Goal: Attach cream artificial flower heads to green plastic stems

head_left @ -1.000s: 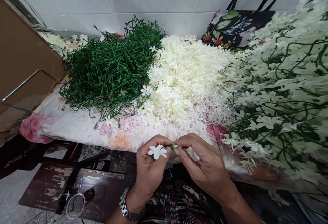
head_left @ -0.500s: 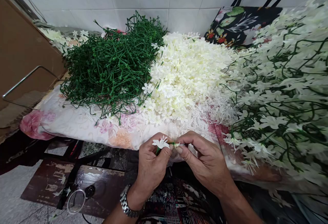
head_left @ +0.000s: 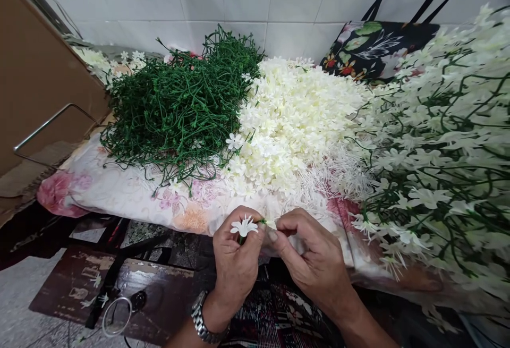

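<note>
Left hand (head_left: 236, 260) fingers pinched on a white artificial flower (head_left: 244, 226) with green stem, right hand (head_left: 308, 255) fingers closed on the stem's tip, heap of white blossoms (head_left: 295, 119) beyond

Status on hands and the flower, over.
Both closed: left hand grips white flower; right hand pinches its green stem tip. Nothing between hands. Stem heap, blossom pile behind.

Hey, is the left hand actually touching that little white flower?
Touching. The head view shows the left hand pinching the small white flower by its green stem, petals resting on the forefinger.
</note>
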The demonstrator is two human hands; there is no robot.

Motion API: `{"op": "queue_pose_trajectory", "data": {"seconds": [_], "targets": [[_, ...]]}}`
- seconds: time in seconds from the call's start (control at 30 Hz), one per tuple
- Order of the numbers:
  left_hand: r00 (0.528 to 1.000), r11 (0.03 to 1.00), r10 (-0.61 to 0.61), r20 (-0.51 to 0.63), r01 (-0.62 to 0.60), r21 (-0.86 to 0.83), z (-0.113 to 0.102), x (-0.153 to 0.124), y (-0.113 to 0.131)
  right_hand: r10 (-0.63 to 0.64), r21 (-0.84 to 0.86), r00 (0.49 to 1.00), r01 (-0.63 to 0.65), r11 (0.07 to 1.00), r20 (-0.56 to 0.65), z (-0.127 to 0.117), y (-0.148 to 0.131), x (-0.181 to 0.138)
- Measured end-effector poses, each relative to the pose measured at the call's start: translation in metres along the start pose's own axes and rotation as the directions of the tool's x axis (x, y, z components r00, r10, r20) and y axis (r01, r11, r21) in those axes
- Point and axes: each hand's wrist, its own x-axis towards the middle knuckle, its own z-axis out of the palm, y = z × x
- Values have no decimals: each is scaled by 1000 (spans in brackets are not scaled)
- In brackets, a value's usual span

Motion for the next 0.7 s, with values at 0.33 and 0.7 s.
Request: {"op": "queue_pose_trajectory", "data": {"seconds": [0.33, 0.7], "targets": [[998, 1000, 2, 66, 0, -18, -1, 2, 2, 36, 56, 987, -46, 997, 155, -11, 4, 1], [986, 992, -40, 163, 58, -110, -3, -1, -7, 55, 91, 993, -65, 994, 109, -12, 7, -1]]}}
